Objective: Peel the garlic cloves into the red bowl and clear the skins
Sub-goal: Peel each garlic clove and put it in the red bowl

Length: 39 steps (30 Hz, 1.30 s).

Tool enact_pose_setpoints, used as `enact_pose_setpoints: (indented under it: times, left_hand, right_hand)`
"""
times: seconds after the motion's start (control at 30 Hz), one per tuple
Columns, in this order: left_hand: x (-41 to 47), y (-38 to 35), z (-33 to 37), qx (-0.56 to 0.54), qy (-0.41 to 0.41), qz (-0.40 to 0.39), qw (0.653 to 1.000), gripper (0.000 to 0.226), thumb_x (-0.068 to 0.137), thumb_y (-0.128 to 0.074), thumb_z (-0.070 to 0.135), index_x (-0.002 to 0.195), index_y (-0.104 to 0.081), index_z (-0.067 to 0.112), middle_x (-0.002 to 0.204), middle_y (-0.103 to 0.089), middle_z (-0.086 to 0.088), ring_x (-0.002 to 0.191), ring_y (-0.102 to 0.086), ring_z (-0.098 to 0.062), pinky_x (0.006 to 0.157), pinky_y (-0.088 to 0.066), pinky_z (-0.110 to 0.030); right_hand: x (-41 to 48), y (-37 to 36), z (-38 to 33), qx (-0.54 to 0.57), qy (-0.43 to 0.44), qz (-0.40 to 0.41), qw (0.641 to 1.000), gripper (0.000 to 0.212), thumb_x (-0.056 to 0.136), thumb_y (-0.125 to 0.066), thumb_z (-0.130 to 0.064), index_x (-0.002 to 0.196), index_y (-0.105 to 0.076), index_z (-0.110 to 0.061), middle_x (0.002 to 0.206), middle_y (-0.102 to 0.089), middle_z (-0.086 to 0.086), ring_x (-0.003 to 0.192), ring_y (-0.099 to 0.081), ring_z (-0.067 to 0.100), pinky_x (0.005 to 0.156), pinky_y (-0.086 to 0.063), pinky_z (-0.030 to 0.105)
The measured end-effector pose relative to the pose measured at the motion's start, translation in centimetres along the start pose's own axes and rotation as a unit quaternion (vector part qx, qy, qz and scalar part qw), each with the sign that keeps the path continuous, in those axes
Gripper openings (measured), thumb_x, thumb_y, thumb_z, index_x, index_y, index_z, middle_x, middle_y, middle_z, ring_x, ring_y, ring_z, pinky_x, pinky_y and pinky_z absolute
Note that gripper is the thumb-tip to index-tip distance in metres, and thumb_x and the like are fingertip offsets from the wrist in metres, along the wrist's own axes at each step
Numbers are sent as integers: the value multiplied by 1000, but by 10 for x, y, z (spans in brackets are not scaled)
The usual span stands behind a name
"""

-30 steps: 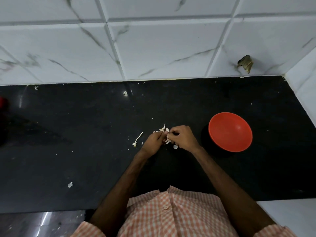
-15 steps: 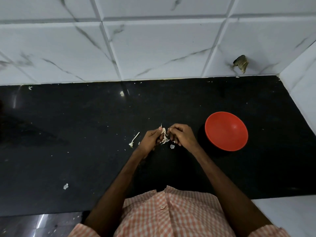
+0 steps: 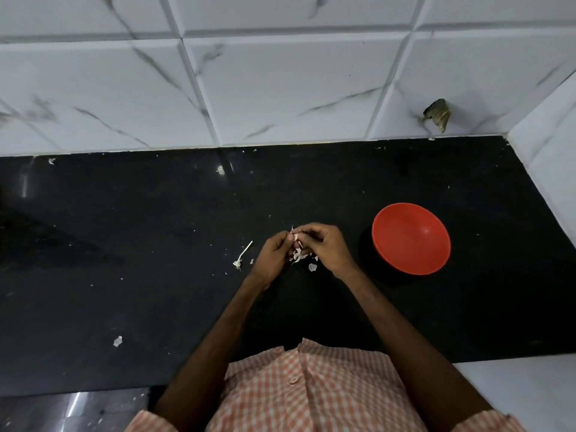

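Both hands meet over the middle of the black counter. My left hand point(image 3: 273, 256) and my right hand point(image 3: 327, 247) pinch a small pale garlic clove point(image 3: 295, 236) between their fingertips. Loose white garlic skins point(image 3: 300, 257) lie on the counter just under and between the hands. The red bowl point(image 3: 411, 238) stands to the right of my right hand, a short gap away, and looks empty. A thin garlic stem point(image 3: 243, 254) lies to the left of my left hand.
A white marble-tiled wall runs along the back, and a white side wall point(image 3: 548, 157) closes the right end. Stray skin bits lie at the front left point(image 3: 117, 341) and near the back wall point(image 3: 220, 170). A brown chip point(image 3: 438, 114) marks the tile.
The hands have kept working the clove in place, fingers shifting slightly. The view has drifted a little; the bowl has not moved.
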State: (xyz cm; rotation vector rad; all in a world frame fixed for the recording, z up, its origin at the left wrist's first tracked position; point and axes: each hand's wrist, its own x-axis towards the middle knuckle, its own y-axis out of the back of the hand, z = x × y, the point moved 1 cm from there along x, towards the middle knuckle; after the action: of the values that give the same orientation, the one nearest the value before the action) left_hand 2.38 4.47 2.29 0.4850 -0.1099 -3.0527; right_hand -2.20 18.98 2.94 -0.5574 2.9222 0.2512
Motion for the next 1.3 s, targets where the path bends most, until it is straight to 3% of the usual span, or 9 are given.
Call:
enact_pose_setpoints:
  times: [0.17, 0.3, 0.43, 0.63, 0.73, 0.9, 1.0, 1.13, 1.3]
  left_hand:
    - [7, -3, -9, 57, -44, 54, 996, 31, 106, -48, 14, 76, -55, 17, 68, -54, 7, 63, -46, -6, 61, -40, -23]
    - [4, -6, -5, 68, -50, 60, 995, 33, 105, -48, 13, 73, -53, 19, 67, -52, 6, 62, -45, -2, 60, -40, -19]
    - [7, -5, -2, 29, -33, 40, 998, 33, 104, -48, 21, 73, -58, 23, 67, -54, 8, 65, -47, -8, 62, -41, -23]
    - [7, -2, 5, -28, 20, 3, 999, 36, 108, -44, 22, 73, -52, 18, 56, -42, 6, 48, -34, -6, 44, -27, -22]
    - [6, -2, 7, -6, 47, -32, 998, 37, 109, -39, 28, 74, -49, 18, 54, -41, 4, 41, -30, -4, 35, -22, -17]
    - [5, 0, -1, 120, -27, -23, 992, 35, 108, -41, 23, 78, -57, 17, 62, -58, 5, 54, -49, -3, 56, -38, -18]
    - [6, 0, -2, 152, -53, 6, 987, 34, 107, -45, 22, 75, -57, 21, 62, -55, 9, 57, -48, -2, 59, -39, -22]
    - [1, -8, 3, 40, -25, 35, 998, 41, 105, -47, 25, 66, -59, 30, 55, -46, 12, 52, -40, -4, 53, -34, -25]
    - [-9, -19, 27, -132, 40, 71, 988, 39, 108, -43, 20, 71, -56, 12, 46, -42, 11, 39, -38, 0, 38, -30, -13]
  right_hand:
    - [2, -7, 3, 48, -71, 34, 996, 13, 91, -75, -21, 95, -74, -8, 89, -74, 11, 79, -72, 24, 72, -60, 40]
    - [2, -12, 1, 70, -64, 58, 994, 7, 91, -73, -8, 94, -72, -2, 83, -72, 11, 71, -69, 16, 68, -58, 30]
    - [0, -13, -2, 88, -62, 69, 992, 6, 93, -67, 1, 94, -71, -2, 84, -71, 12, 71, -68, 19, 66, -60, 27]
    - [-2, -7, -6, 67, -33, 67, 995, 13, 92, -66, 5, 92, -73, -7, 89, -74, 16, 78, -73, 32, 70, -64, 39]
    - [-2, -4, -5, 2, -21, 52, 998, 13, 92, -68, 0, 93, -72, -12, 90, -75, 8, 84, -75, 24, 73, -63, 37]
    - [-3, 0, -1, -60, -60, 40, 996, 3, 96, -68, -13, 96, -71, -13, 88, -74, 3, 77, -71, 11, 58, -53, 20]
    - [-3, -2, -2, -31, -92, 40, 994, 7, 98, -65, -13, 94, -70, -11, 87, -72, 4, 73, -66, 10, 54, -49, 21]
    - [0, -6, -7, -8, -63, 54, 997, 10, 96, -66, -7, 88, -67, -13, 82, -69, 4, 72, -67, 11, 60, -55, 27]
    - [-3, -12, -8, 30, -28, 70, 997, 17, 92, -65, 6, 88, -66, -11, 93, -73, 9, 82, -72, 14, 72, -60, 30]
